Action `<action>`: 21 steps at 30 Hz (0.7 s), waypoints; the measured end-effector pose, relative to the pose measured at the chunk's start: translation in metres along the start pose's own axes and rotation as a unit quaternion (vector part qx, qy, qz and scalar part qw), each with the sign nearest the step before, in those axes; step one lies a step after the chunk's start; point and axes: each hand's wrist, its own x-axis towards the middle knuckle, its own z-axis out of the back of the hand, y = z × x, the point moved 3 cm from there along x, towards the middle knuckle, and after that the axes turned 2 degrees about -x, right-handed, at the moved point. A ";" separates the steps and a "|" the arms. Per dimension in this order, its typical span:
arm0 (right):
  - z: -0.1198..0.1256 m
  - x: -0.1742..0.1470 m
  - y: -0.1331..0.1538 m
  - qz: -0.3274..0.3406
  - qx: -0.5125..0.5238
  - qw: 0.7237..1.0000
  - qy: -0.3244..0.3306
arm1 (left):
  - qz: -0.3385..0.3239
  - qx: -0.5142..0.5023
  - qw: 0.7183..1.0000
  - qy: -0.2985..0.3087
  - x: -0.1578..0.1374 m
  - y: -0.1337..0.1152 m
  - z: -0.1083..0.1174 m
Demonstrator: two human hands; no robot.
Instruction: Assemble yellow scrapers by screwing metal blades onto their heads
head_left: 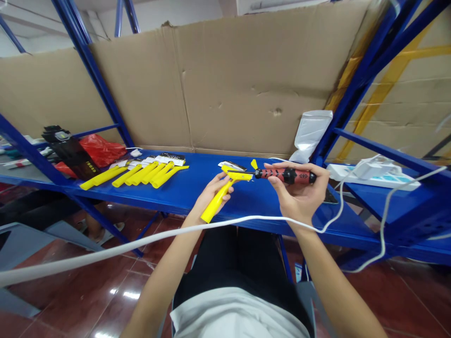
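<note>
My left hand [210, 191] is closed round a yellow scraper [215, 203], its handle slanting down toward me and its head pointing right. In my right hand [305, 197] lies a red and black screwdriver [278, 175], held level with the fingers wrapped along its grip. The screwdriver's tip meets the right end of the scraper's head; whether it sits in a screw is too small to tell. Just behind them are a small yellow piece [254, 164] and a black and white packet [232, 166] on the blue table [176, 192].
Several yellow scrapers [144, 173] with black and white cards lie in a row at left. Beyond them stand a dark bottle [70, 152] and a red plastic bag [102, 149]. A white cable [211, 226] crosses in front of my arms to a power strip [373, 176]. Cardboard [239, 84] backs the table.
</note>
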 end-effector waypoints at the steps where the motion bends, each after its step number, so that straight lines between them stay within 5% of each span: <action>1: -0.001 0.000 0.000 -0.015 0.006 1.000 -0.005 | 0.000 -0.005 1.000 0.001 0.000 0.000 0.000; 14: 0.002 -0.003 -0.022 -0.149 0.030 0.988 -0.029 | 0.015 -0.039 0.999 -0.032 0.000 0.000 -0.001; 21: 0.005 -0.004 -0.032 -0.136 0.039 0.990 -0.011 | 0.009 -0.037 0.999 -0.013 0.001 0.000 0.001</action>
